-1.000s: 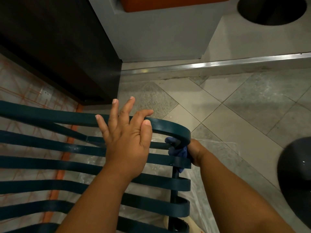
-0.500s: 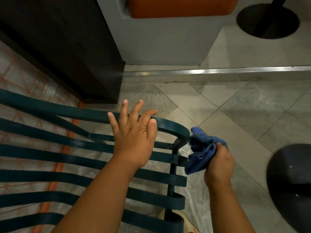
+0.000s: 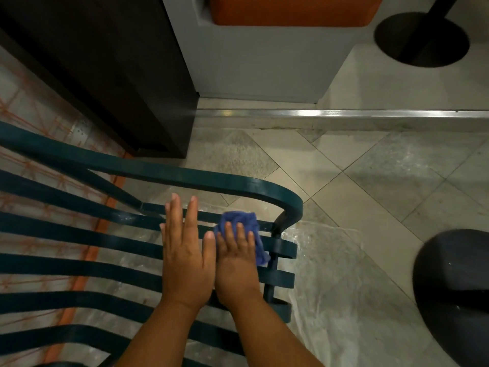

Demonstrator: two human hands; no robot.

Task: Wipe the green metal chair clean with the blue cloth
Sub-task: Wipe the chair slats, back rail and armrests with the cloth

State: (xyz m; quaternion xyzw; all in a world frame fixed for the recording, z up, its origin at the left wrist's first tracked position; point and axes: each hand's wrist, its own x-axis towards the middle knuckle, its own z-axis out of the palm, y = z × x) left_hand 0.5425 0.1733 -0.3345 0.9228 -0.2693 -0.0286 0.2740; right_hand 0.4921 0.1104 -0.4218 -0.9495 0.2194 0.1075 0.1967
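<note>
Pressing down on the blue cloth [image 3: 239, 223] is the right hand [image 3: 236, 263], fingers straight and lightly spread, palm flat; nothing is pinched or curled round. Cloth is bunched under the fingers, sat across two of the upper slats of the green metal chair [image 3: 79, 234], just inside the vertical post at the slats' right ends. One corner of the cloth hangs past the little-finger side of the hand, down against the post.

Left hand [image 3: 186, 258] is laid flat on the slats just beside the right, thumb touching the right hand's edge. Fingers are extended and nearly together, nothing held. Fingertips reach a slat higher than the cloth.

Chair frame: dark green flat bars run left to right, curved top rail bends down at the right corner above the cloth. White specks are seen on some slats left of the hands.

Clear plastic sheeting [image 3: 330, 300] is spread on the tiled floor [image 3: 383, 181] under and right of the chair. Orange-patterned surface [image 3: 34, 112] is seen through the slats at left. Dark panel [image 3: 105, 62] stands above, grey base with an orange cushion [image 3: 291, 9] beside it. Metal strip [image 3: 344, 113] crosses the floor. Round black pedestal base [image 3: 391, 35] sits top right; dark rounded object [image 3: 452, 287] at right edge can't be identified.
</note>
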